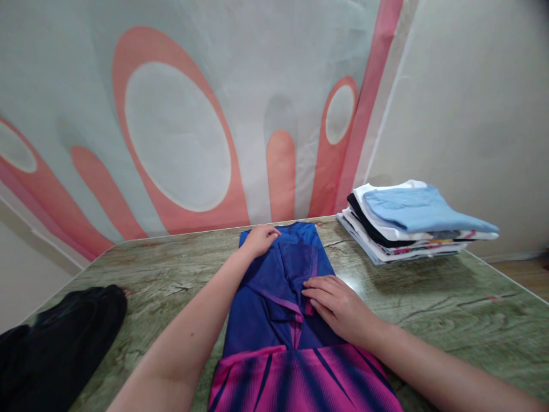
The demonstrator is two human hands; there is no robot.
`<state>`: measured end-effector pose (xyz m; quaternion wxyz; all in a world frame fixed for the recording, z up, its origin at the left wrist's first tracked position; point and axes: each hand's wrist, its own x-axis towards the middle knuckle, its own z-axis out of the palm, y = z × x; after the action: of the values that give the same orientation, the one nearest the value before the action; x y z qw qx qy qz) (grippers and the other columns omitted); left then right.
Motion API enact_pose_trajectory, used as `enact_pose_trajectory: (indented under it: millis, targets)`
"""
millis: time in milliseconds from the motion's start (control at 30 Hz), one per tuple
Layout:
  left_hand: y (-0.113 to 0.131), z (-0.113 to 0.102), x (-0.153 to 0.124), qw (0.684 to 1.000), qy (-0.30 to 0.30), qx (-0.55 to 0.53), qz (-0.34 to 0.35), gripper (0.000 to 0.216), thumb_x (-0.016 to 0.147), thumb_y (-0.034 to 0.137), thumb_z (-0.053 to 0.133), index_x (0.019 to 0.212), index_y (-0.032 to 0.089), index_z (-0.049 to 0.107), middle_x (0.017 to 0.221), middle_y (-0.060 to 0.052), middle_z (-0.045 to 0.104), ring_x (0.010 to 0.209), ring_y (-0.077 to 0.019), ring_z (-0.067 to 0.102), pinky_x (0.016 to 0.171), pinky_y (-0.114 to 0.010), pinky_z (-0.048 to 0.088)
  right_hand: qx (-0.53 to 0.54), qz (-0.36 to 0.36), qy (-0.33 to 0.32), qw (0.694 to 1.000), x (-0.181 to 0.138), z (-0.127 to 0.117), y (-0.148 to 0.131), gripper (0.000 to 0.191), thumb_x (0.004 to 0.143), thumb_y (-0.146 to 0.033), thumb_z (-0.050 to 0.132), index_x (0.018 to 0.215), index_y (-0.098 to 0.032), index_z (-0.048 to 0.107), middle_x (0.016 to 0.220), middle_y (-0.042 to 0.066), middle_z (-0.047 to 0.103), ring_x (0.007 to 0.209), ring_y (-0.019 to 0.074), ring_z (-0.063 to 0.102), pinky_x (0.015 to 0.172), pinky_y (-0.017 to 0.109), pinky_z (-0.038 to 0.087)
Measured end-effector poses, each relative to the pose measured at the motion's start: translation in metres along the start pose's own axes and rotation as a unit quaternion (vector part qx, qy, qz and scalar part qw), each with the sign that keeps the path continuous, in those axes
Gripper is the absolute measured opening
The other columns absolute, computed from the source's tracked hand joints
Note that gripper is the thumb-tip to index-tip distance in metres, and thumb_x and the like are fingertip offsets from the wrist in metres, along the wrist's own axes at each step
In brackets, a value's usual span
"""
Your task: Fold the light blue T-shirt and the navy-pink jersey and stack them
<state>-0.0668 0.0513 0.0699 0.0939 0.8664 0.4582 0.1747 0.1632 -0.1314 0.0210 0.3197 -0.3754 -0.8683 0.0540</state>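
A blue and magenta shirt [261, 329] lies lengthwise on the table before me, its sides folded inward so it makes a long strip. Its near end has magenta and dark navy stripes, and purple-edged folds cross the middle. My left hand [261, 240] rests at the far left part of the shirt, near the collar, fingers loosely bent and holding nothing that I can see. On the right side, my right hand [337, 303] lies over the fold with its fingers stretched across the cloth.
On the right of the wood-patterned table [171, 274] stands a stack of folded clothes [412, 223], light blue on top. A black garment [72, 343] lies at the left edge. Behind the table rises a wall covering [253, 86] with coral shapes.
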Motion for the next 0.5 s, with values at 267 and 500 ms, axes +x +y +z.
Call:
enact_pose_trajectory:
  millis: [267, 500]
  targets:
    - [-0.027, 0.048, 0.020, 1.000, -0.002, 0.006, -0.007, 0.028, 0.091, 0.036, 0.047, 0.097, 0.023, 0.072, 0.098, -0.004, 0.068, 0.100, -0.0203, 0.056, 0.097, -0.036, 0.038, 0.018, 0.000, 0.021, 1.000, -0.001, 0.004, 0.003, 0.025, 0.093, -0.015, 0.046, 0.107, -0.022, 0.066, 0.105, 0.008, 0.069, 0.099, 0.0191, 0.062, 0.086, 0.037, 0.050]
    - [-0.027, 0.058, 0.015, 1.000, 0.006, 0.004, -0.014, 0.028, 0.087, 0.046, 0.054, 0.095, 0.023, 0.069, 0.104, -0.006, 0.061, 0.103, -0.0220, 0.052, 0.095, -0.037, 0.038, 0.025, 0.011, 0.004, 1.000, -0.001, 0.005, 0.006, 0.027, 0.092, -0.013, 0.046, 0.108, -0.022, 0.066, 0.108, 0.007, 0.068, 0.102, 0.0197, 0.061, 0.090, 0.039, 0.050]
